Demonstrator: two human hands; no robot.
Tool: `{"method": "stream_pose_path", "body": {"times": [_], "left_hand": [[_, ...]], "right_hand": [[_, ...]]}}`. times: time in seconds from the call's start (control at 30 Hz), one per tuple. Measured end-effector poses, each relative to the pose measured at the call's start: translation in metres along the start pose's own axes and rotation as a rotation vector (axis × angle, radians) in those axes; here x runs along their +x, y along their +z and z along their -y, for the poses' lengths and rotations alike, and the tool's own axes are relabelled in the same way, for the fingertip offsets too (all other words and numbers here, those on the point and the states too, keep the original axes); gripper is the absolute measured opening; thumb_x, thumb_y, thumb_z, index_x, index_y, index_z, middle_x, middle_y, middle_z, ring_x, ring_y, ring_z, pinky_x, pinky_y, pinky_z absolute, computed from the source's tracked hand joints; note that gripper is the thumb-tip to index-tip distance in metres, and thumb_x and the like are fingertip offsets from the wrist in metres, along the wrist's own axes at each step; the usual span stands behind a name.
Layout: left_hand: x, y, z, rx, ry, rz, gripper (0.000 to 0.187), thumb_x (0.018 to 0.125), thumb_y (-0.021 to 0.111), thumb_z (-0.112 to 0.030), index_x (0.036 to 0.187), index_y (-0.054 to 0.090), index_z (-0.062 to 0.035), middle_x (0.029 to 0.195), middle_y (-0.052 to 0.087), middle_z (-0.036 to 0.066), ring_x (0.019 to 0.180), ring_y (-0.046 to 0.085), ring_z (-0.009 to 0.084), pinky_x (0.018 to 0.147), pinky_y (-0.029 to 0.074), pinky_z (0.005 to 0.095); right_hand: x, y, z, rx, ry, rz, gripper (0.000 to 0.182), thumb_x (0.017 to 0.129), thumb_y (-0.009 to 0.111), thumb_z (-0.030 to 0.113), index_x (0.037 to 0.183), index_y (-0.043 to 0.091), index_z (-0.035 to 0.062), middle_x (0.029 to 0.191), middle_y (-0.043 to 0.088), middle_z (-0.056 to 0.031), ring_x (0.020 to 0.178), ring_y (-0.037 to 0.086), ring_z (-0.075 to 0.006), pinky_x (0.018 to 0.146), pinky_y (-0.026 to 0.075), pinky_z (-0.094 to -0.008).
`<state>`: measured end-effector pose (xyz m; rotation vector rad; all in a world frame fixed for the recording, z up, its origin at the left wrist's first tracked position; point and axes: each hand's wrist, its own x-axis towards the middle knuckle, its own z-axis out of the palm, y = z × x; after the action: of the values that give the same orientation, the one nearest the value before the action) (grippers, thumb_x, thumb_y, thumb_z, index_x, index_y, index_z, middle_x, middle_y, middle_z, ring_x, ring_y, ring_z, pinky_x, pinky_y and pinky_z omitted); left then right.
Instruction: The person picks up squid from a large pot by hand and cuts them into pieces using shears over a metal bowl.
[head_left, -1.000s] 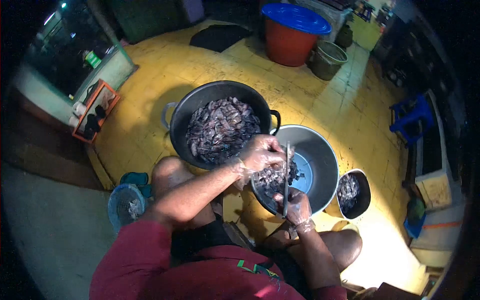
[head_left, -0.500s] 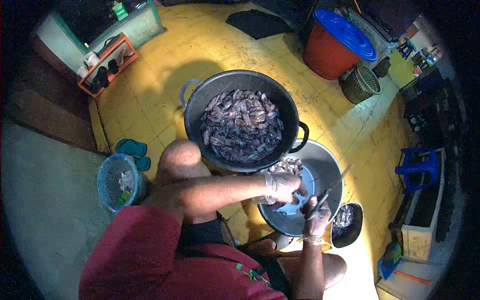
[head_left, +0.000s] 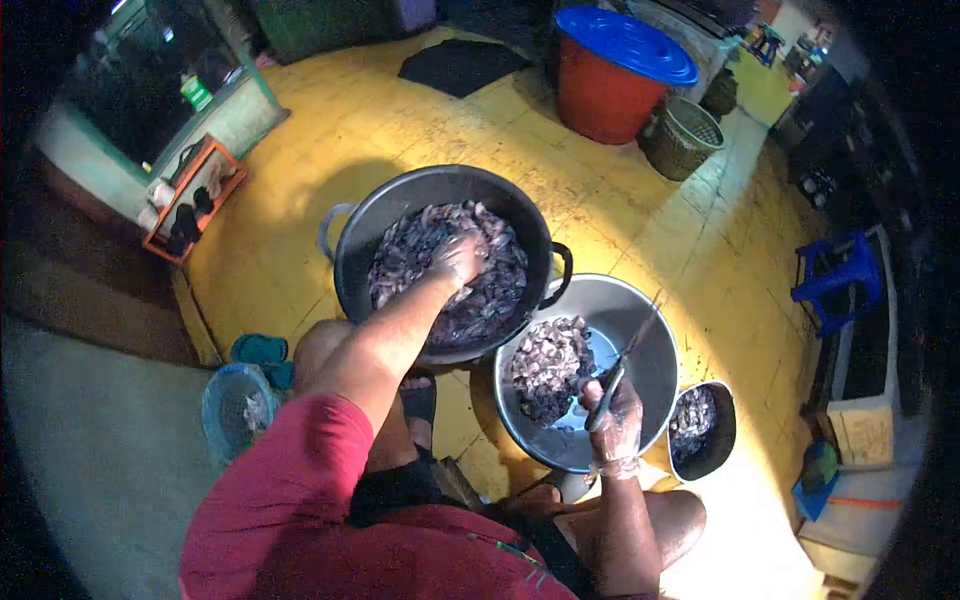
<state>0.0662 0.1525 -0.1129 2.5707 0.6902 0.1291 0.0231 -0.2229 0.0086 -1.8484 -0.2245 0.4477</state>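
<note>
One person is in view, seated low on a yellow tiled floor (head_left: 330,150), wearing a red shirt, with both hands in thin clear gloves.

Containers of seafood, count three:
- One large black pot (head_left: 352,240) at frame centre, with two side handles, filled with dark whole squid-like pieces (head_left: 500,275).
- One grey metal basin (head_left: 655,350) to the lower right of the pot, its rim touching the pot. One pile of cut pieces (head_left: 548,362) lies in its left half on a blue inner surface.
- One small dark tub (head_left: 705,428) just right of the basin, partly filled with scraps.

Hands, count two:
- The left hand (head_left: 458,258) is inside the black pot, on top of the contents, fingers curled down into the pieces. Whether it has closed on a piece cannot be told.
- The right hand (head_left: 612,400) is over the lower right part of the basin, fingers wrapped around the handle of one knife (head_left: 630,352), whose blade points to the upper right across the basin.

Other items: one red bin with one blue lid (head_left: 622,40) at top centre-right; one woven basket (head_left: 683,135) beside it; one blue stool (head_left: 835,275) at right; one blue mesh basket (head_left: 235,408) at lower left; one pair of teal sandals (head_left: 262,352) just above it.
</note>
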Motion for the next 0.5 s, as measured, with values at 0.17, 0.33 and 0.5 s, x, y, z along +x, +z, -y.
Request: {"method": "stream_pose_path", "body": {"times": [0.17, 0.33, 0.5], "left_hand": [[0.000, 0.002, 0.004, 0.076, 0.035, 0.015, 0.028, 0.078, 0.066, -0.024, 0.099, 0.065, -0.0062, 0.101, 0.065, 0.024, 0.097, 0.063, 0.0395, 0.083, 0.051, 0.0473], [-0.008, -0.006, 0.003, -0.060, -0.004, -0.055, 0.023, 0.084, 0.063, -0.028, 0.095, 0.067, -0.0085, 0.093, 0.067, 0.023, 0.089, 0.065, 0.0413, 0.078, 0.051, 0.0466], [-0.019, -0.059, -0.058, -1.011, -0.200, 0.332, 0.016, 0.096, 0.055, -0.023, 0.091, 0.061, -0.0096, 0.090, 0.068, 0.009, 0.091, 0.068, 0.0201, 0.074, 0.055, 0.0354]], "right_hand": [[0.007, -0.004, -0.002, -0.215, 0.023, -0.002, 0.045, 0.079, 0.073, 0.033, 0.106, 0.063, -0.0012, 0.094, 0.068, -0.0237, 0.091, 0.066, -0.0372, 0.083, 0.049, -0.0420], [0.012, 0.000, 0.006, -0.192, -0.073, -0.001, 0.044, 0.082, 0.070, 0.038, 0.098, 0.064, -0.0033, 0.080, 0.069, -0.0137, 0.075, 0.065, -0.0188, 0.071, 0.050, -0.0343], [0.007, 0.003, 0.010, -0.266, -0.075, 0.096, 0.047, 0.083, 0.069, 0.040, 0.103, 0.064, -0.0022, 0.080, 0.069, -0.0146, 0.078, 0.066, -0.0222, 0.073, 0.050, -0.0356]]}}
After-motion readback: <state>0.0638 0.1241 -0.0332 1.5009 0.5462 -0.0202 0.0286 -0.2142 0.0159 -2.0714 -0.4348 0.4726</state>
